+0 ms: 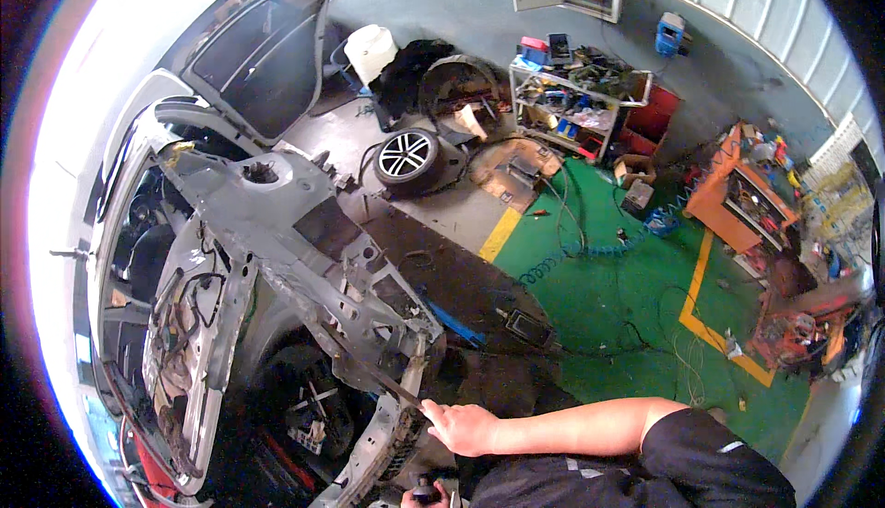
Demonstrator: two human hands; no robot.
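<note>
In front of me stands a stripped car body (277, 185) with bare grey sheet metal and an open rear corner. My right hand (458, 428) is at that corner, its fingers closed round the near end of a long, thin, brownish bar (385, 381). The bar runs forward and left over the cut metal; its far end is hard to tell from the body. Low at the picture's edge, my left hand (441, 496) is closed on a black, round-topped object (424, 490), mostly cut off from view.
A wheel (407, 156) lies on the floor beyond the car. Behind it stand a loaded shelf cart (562, 93) and a red bin (651, 121). An orange tool cabinet (737, 196) is at the right. A coiled blue hose (590, 252) and cables cross the green floor (627, 296).
</note>
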